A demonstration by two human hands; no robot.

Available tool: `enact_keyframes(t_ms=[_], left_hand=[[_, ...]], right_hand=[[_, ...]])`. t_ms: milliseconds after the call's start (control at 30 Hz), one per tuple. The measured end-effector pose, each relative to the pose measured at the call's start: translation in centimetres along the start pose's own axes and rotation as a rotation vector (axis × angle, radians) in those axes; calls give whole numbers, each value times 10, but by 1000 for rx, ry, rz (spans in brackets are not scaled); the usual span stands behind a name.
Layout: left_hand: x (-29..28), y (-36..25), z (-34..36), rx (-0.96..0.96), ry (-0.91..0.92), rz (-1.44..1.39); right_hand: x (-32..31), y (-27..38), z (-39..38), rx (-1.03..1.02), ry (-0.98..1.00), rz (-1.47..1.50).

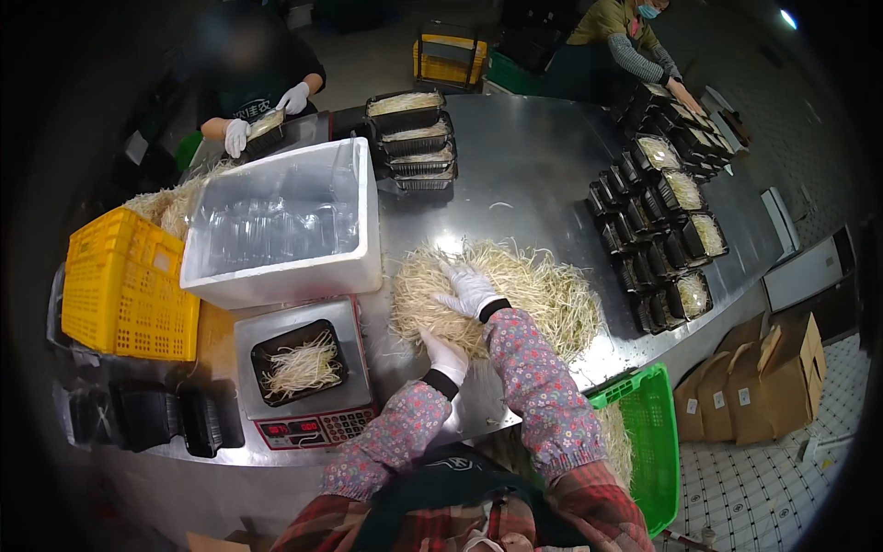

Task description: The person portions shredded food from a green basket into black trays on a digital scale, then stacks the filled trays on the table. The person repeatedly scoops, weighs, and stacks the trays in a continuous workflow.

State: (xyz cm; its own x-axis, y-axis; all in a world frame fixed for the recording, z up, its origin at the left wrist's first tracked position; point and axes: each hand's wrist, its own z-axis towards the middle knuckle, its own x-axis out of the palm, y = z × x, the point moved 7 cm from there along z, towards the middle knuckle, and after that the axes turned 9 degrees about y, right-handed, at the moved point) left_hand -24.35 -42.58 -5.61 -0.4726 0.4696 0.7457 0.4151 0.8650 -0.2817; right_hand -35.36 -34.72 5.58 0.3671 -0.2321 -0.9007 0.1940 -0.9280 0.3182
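Observation:
A loose heap of bean sprouts (552, 308) lies on the metal table. My right hand (471, 290), in a white glove, rests on top of the heap with its fingers spread. At the heap's near left edge is my left hand (444, 356), also gloved, fingers stretched against the sprouts and holding nothing that I can see. To the left, a digital scale (250, 354) with a red panel carries a black plastic tray (264, 348). A small bunch of sprouts (308, 365) lies in that tray.
A white foam box (280, 283) of clear plastic lids stands behind the scale, beside a yellow crate (129, 285). Filled trays (418, 147) are stacked farther back; more trays (658, 239) stand right. A green basket (655, 460) sits nearby. Two co-workers handle packs.

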Motion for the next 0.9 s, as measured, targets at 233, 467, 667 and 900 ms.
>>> enact_keyframes(t_ms=[233,467,667,900], left_hand=[[-60,-53,-89,-29,115,632],[18,-56,-65,582,408,2435],[72,-78,9,684,231,2638],[28,-52,-16,664,327,2630]], right_hand=[[-61,-55,-80,240,-194,120],[72,-17,-143,131,34,-89],[39,-63,-67,91,-50,-190],[71,-38,-112,-107,22,-130]])
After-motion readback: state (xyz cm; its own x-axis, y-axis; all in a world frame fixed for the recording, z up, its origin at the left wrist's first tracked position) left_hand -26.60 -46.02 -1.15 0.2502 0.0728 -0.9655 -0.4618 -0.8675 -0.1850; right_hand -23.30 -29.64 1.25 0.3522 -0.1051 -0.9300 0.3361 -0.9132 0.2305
